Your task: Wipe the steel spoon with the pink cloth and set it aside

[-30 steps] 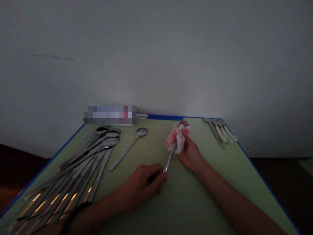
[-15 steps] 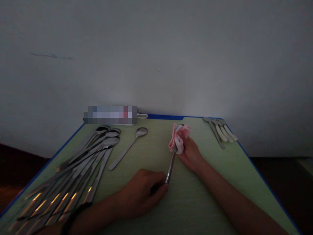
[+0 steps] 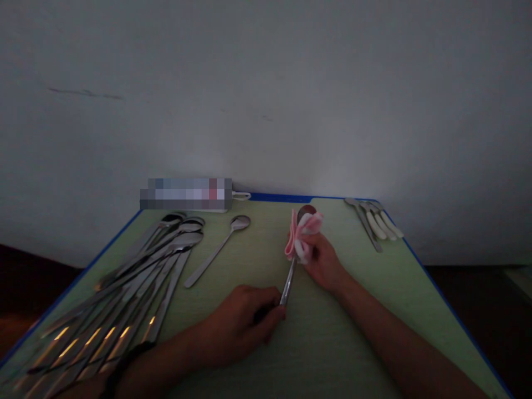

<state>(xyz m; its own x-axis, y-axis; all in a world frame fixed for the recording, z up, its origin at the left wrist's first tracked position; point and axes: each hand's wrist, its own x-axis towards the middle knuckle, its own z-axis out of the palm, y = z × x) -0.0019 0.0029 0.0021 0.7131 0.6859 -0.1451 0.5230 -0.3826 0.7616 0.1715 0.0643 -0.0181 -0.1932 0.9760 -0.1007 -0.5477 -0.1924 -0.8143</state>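
My left hand (image 3: pixel 245 327) pinches the handle end of a metal spoon (image 3: pixel 288 285), which points away from me over the table. In my right hand (image 3: pixel 322 260) is a pink and white cloth (image 3: pixel 301 241), closed around the spoon just below its bowl. The bowl shows above the cloth; the part of the neck inside the cloth is hidden. A single metal spoon (image 3: pixel 216 254) lies left of the held one. Farther left, several long-handled spoons (image 3: pixel 166 266) lie in an overlapping pile, partly behind my left forearm.
Several pieces of cutlery with white handles (image 3: pixel 376 221) and a metal spoon (image 3: pixel 366 224) lie at the table's far right. A blurred-out box-like object (image 3: pixel 187 194) with a white loop stands at the back left. The green table (image 3: pixel 249 255) has a blue edge and meets a wall (image 3: pixel 266 111).
The cloth in my right hand has slipped slightly down from the spoon's bowl, so more of the bowl shows. My left hand keeps its hold on the handle.
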